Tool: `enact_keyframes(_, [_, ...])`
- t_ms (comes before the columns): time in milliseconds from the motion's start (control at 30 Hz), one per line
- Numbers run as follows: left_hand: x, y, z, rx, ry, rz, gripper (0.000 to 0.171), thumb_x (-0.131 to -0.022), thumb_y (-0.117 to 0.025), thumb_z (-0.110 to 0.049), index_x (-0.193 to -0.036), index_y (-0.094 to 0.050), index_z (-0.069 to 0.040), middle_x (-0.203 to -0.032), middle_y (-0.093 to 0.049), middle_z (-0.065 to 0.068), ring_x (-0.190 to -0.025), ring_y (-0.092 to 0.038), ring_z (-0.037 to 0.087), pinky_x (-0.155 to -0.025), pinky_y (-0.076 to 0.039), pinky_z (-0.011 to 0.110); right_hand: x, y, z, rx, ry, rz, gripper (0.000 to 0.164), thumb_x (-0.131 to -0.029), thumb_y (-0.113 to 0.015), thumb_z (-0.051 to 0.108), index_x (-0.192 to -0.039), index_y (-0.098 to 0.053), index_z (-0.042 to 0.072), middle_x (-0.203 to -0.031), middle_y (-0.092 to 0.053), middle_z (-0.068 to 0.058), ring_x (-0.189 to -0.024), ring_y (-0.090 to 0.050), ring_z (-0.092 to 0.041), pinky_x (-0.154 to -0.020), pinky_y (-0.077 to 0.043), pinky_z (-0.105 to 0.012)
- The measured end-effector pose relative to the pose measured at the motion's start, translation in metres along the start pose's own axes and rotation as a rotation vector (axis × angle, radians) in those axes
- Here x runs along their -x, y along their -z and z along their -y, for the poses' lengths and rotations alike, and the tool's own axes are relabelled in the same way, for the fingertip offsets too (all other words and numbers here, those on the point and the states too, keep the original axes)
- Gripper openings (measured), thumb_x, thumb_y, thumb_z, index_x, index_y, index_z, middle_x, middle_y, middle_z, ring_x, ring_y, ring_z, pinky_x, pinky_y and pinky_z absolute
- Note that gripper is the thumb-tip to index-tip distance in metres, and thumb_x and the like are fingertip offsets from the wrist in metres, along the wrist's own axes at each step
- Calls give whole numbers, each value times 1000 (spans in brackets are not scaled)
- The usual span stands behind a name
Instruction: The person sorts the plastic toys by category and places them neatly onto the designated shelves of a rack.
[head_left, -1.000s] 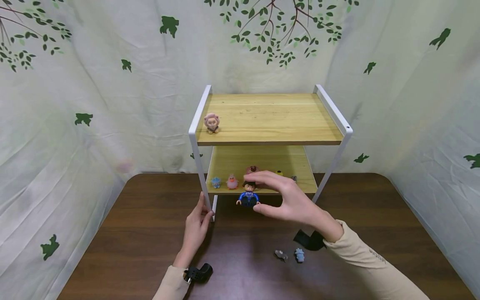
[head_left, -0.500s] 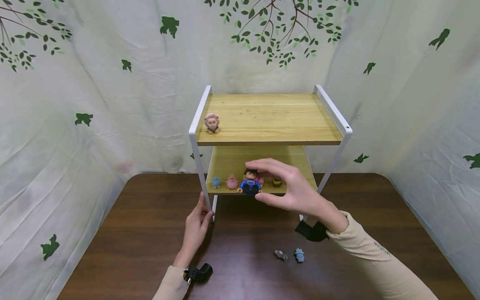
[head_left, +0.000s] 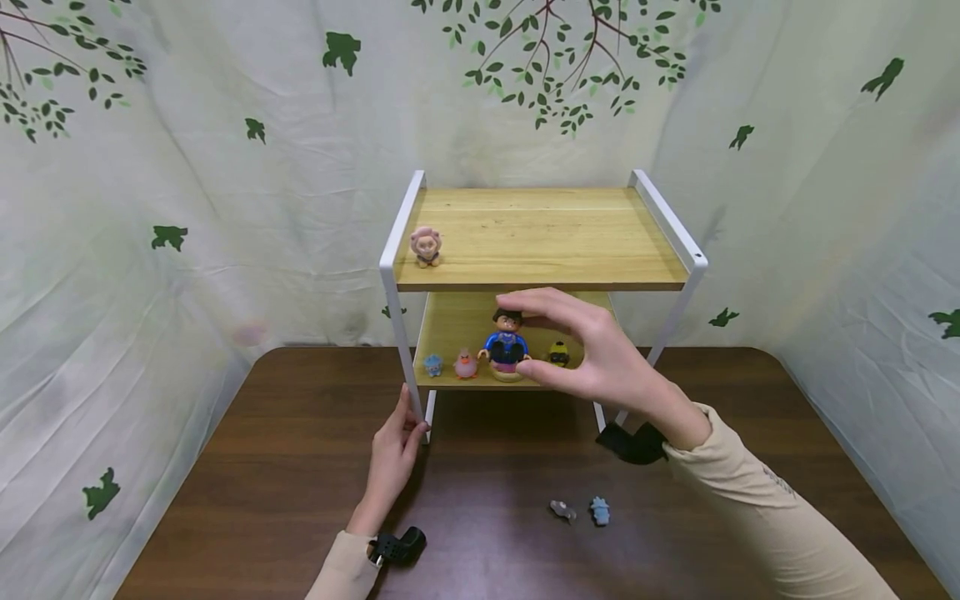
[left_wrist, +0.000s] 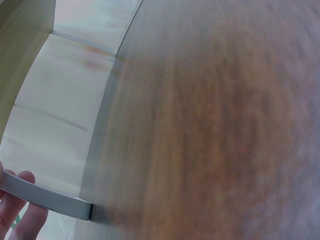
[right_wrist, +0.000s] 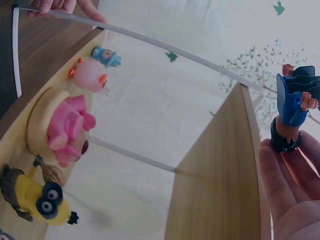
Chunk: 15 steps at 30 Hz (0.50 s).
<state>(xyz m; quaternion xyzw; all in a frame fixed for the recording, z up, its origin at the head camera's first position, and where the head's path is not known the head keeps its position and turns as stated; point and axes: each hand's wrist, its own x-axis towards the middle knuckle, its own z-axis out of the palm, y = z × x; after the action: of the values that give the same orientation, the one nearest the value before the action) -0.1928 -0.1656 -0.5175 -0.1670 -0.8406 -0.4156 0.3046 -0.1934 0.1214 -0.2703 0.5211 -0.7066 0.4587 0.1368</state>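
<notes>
A toy figure [head_left: 506, 342] with dark hair and a blue top is pinched between the thumb and fingers of my right hand [head_left: 600, 346]. It is in front of the lower shelf, hiding part of a pink toy behind it. Seen from the right wrist, the fingers touch the head of the toy figure [right_wrist: 294, 100]. My left hand [head_left: 392, 457] grips the white front-left leg [head_left: 405, 358] of the two-tier shelf; the left wrist view has its fingers [left_wrist: 31, 220] round that leg. A pink figurine [head_left: 427, 247] stands at the left of the upper board [head_left: 547, 233].
On the lower board sit a small blue toy [head_left: 432, 365], a pink bird-like toy [head_left: 466, 364], a pink toy with a cream base [right_wrist: 70, 125] and a yellow minion [right_wrist: 42, 197]. A grey toy [head_left: 562, 510] and a light-blue toy [head_left: 600, 511] lie on the table [head_left: 480, 550].
My right hand has risen with the toy figure, from below the lower board's front edge to just under the upper board. My left hand stays on the leg.
</notes>
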Motion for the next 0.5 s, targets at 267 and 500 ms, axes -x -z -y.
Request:
enact_keyframes(267, [0,0,0,-3,-2,4,80,-82,-67,11,-148,-25,-5,-78,-57,8,-68,-60,17,-59,-56,35,-7,5,3,32,19,-15,56,-78,-79,4,-129,-55,-4,-127,-58,-11,-113,-56,-22,-95,-47,-35])
enact_keyframes(500, [0,0,0,5,-16,-1,86,-82,-67,12,-151,-21,-11,-77,-57,8,-67,-61,19,-59,-56,36,-18,11,5,30,31,-23,52,-85,-75,15,-129,-56,-4,-126,-59,-12,-113,-56,-22,-97,-46,-35])
